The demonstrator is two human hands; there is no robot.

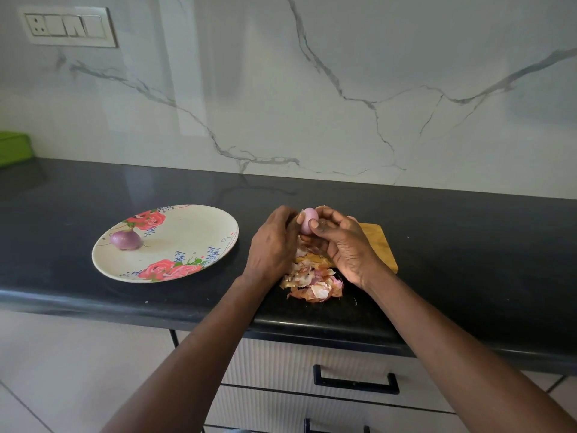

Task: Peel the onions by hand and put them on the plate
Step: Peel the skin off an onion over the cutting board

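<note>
A pale pink onion (309,220) is held above the counter between both hands. My right hand (342,245) curls its fingers round the onion from the right. My left hand (274,243) meets it from the left, thumb against the top of the onion. A peeled purple onion (125,239) lies on the left part of the floral plate (187,232). Loose onion skins (312,282) are heaped on the counter under my hands.
A wooden cutting board (381,245) lies behind my right hand, mostly covered by it. The black counter's front edge (156,307) runs below the plate. A green box (14,148) stands at the far left. Drawers with black handles (356,381) sit below.
</note>
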